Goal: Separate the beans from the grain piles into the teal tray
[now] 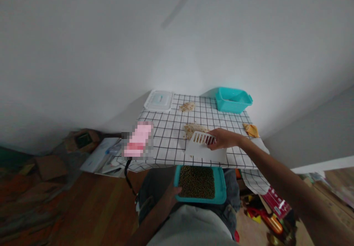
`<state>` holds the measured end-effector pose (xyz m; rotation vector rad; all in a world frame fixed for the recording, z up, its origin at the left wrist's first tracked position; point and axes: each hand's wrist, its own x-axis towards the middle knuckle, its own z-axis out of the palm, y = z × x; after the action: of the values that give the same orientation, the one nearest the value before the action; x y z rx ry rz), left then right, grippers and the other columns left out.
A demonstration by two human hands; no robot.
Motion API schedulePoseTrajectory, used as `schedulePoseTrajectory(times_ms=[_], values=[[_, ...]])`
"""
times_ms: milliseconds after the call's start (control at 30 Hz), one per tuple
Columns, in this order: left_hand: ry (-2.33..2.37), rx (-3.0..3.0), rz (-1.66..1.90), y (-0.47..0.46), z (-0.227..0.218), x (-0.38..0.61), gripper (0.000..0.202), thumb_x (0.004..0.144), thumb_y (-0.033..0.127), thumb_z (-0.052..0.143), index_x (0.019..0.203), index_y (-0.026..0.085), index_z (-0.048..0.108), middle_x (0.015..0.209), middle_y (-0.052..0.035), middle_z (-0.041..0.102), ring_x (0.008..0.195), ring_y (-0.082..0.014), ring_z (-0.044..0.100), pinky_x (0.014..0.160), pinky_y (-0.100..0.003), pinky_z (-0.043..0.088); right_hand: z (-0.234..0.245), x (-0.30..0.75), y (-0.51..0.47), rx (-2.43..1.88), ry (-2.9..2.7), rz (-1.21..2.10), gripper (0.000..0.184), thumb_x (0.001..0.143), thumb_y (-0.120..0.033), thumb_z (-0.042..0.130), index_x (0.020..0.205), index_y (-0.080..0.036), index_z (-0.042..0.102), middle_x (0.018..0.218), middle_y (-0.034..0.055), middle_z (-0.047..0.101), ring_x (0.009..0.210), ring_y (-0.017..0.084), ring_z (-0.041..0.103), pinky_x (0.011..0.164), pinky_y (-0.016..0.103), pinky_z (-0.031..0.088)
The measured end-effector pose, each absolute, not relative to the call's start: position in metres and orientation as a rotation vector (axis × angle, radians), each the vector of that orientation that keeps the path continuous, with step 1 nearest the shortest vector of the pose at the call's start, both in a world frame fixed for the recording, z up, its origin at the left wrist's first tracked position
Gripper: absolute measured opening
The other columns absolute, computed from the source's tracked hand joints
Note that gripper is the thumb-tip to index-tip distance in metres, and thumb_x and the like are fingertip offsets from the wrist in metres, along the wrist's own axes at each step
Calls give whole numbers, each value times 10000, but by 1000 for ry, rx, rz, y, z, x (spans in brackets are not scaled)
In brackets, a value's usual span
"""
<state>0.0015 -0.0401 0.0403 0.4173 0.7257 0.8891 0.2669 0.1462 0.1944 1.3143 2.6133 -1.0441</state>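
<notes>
My right hand (223, 138) is closed on a white slotted scoop (201, 139), held over a white sheet (206, 153) on the checked tablecloth (168, 142). The scoop lies next to a pile of brownish grains (192, 128). My left hand (174, 192) grips the left edge of a teal tray (221, 190) full of green-brown beans, which rests on my lap just below the table's front edge. A second small grain pile (187, 107) lies farther back.
A teal basket (233, 99) stands at the back right, a clear lidded box (158, 100) at the back left, an orange cloth (251, 130) at the right edge. A blurred pink object (137, 139) sits on the left. Papers, boxes and toys clutter the wooden floor.
</notes>
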Motion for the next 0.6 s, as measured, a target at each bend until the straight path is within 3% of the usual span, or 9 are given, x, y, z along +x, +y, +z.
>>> schedulePoseTrajectory(times_ms=[133,300,600], values=[[727,425,929,-43,42,-2,520,830,237,593,1346,188,567,1293,-103,681,1345,-328,482,1186,-505,241,205,261,147,1187,2603,-1051,159,714,-274,649,841,-182,622,759,16,680,649,143,587,564,249,409],[745,434,944,-41,33,-11,621,825,277,612,1425,204,469,1347,-115,642,1354,-342,467,1182,-545,226,216,256,163,1378,2673,-875,174,762,-316,625,872,-182,622,761,27,681,629,139,581,543,250,385],[747,436,932,-38,21,-23,686,787,320,661,1433,208,459,1344,-144,639,1323,-363,499,1163,-557,255,186,225,182,1409,2683,-880,259,787,-407,627,882,-168,659,766,61,691,637,157,598,554,266,391]])
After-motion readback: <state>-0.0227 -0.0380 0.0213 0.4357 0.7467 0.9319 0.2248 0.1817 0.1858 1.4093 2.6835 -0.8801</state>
